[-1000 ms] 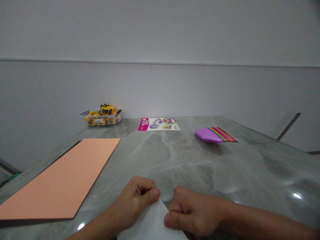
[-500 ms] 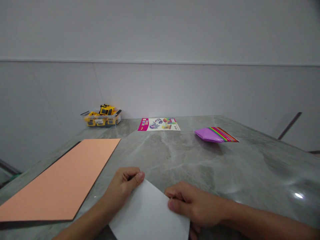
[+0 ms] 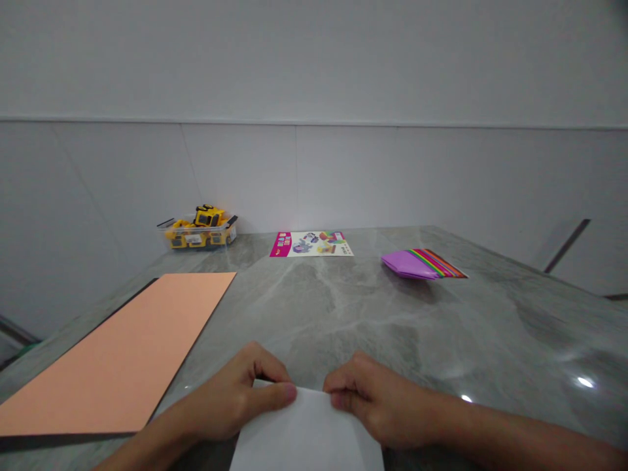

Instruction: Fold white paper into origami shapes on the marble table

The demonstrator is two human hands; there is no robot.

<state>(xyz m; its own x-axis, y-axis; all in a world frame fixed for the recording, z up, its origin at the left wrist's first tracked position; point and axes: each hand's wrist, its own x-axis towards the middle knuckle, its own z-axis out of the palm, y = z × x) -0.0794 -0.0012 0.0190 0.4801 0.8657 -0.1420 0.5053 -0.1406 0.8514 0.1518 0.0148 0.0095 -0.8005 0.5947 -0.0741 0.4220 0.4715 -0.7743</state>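
A sheet of white paper (image 3: 309, 435) is held up at the bottom middle of the view, its lower part cut off by the frame. My left hand (image 3: 250, 392) pinches its top edge near the left corner, thumb on the near face. On the right, my right hand (image 3: 367, 399) grips the same edge between thumb and bent forefinger. A short stretch of paper edge shows between the two thumbs. Whether the sheet is folded I cannot tell.
An orange board (image 3: 127, 353) lies at the left on the grey marbled table (image 3: 304, 307). Further back are a clear box of yellow toy vehicles (image 3: 199, 229), a printed card (image 3: 311, 244) and a purple pack of coloured paper (image 3: 422, 263). A white wall (image 3: 314, 176) stands behind.
My left hand has shifted slightly right and down along the paper, closer to my right hand. The paper's top edge, slanted before, now lies nearly level.
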